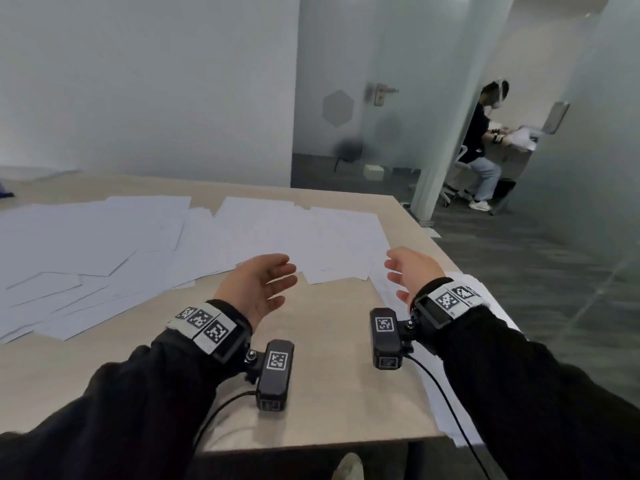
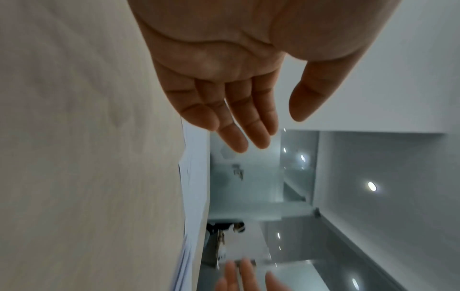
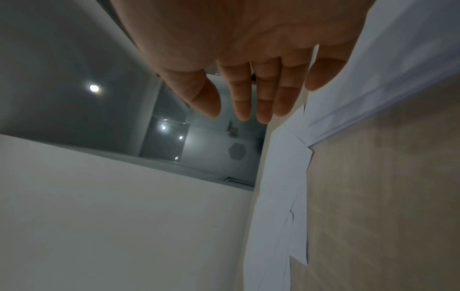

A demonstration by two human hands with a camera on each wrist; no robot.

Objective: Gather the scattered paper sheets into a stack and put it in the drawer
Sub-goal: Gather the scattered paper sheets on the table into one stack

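Observation:
Several white paper sheets (image 1: 214,237) lie scattered and overlapping across the far half of a light wooden table (image 1: 322,368). More sheets (image 1: 446,386) run along the table's right edge under my right forearm. My left hand (image 1: 277,282) hovers above the near edge of the sheets, palm turned right, fingers straight, holding nothing. My right hand (image 1: 398,271) hovers opposite it, palm turned left, fingers relaxed and empty. In the left wrist view the left hand (image 2: 263,130) shows straight fingers beside the sheets (image 2: 194,177). In the right wrist view the right hand (image 3: 239,112) is also empty, with sheets (image 3: 281,196) alongside. No drawer is visible.
The table's right edge (image 1: 446,258) drops to a dark grey floor. A glass partition with a door (image 1: 346,98) stands behind the table. Another person (image 1: 481,143) sits at a desk far right. A dark object (image 1: 5,190) lies at the table's far left.

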